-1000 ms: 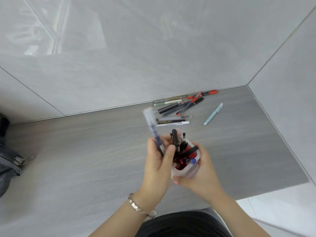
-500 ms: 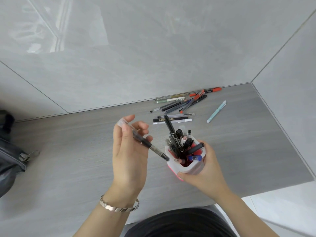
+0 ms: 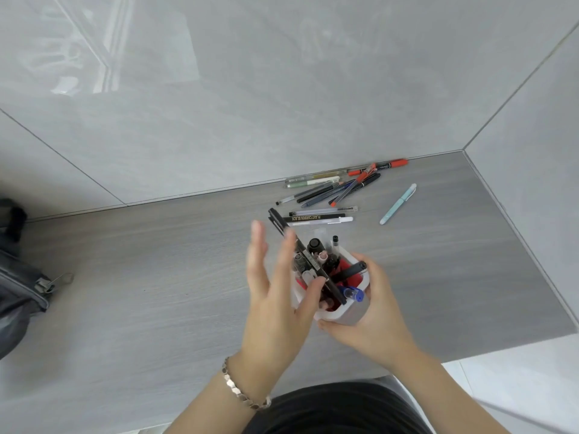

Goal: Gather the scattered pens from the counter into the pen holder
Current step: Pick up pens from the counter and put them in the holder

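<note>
My right hand grips the white pen holder with a red inside, lifted just above the grey counter. Several pens stand in the holder, and one long black pen leans out toward the far left. My left hand is beside the holder with its fingers spread; its thumb rests against the pens at the rim. Loose pens lie piled against the back wall. In front of the pile lie a black-and-white pen and a clear pen. A teal pen lies apart to the right.
A dark grey bag sits at the counter's left edge. Tiled walls close the back and right side, meeting in a corner. The counter's front edge runs just right of my right wrist, with white floor below.
My left hand held a clear-capped pen beside the holder; that pen is now out of the hand, and the fingers have spread at the holder's rim.
</note>
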